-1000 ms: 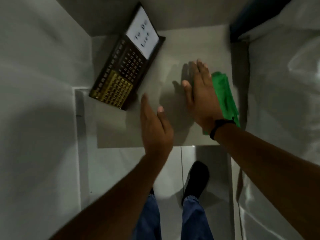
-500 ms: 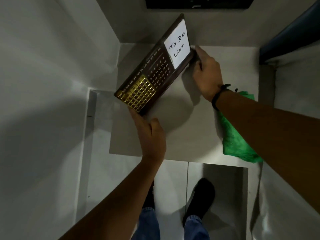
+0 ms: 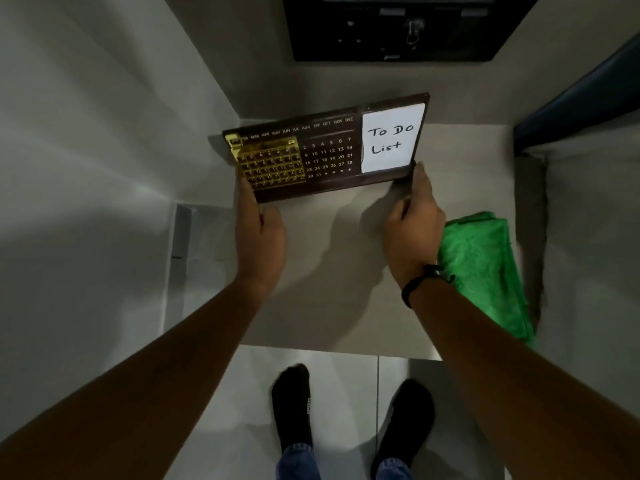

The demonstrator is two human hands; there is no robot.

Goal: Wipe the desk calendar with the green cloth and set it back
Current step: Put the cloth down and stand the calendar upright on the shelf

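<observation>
Both hands' grip clamped on desk calendar [image 3: 325,150] ends, seemingly upright, green cloth [image 3: 481,268] beside

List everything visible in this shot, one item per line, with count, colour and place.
desk calendar: 1, dark brown with gold grid, back of the shelf, held at both ends
To Do List note: 1, white, calendar's right end
green cloth: 1, green, shelf's right side
shelf: 1, beige, centre
black panel: 1, black, top
wristband: 1, black, right wrist
left hand: 1, calendar's left end
right hand: 1, calendar's right end
feet: 2, black socks, floor below
</observation>
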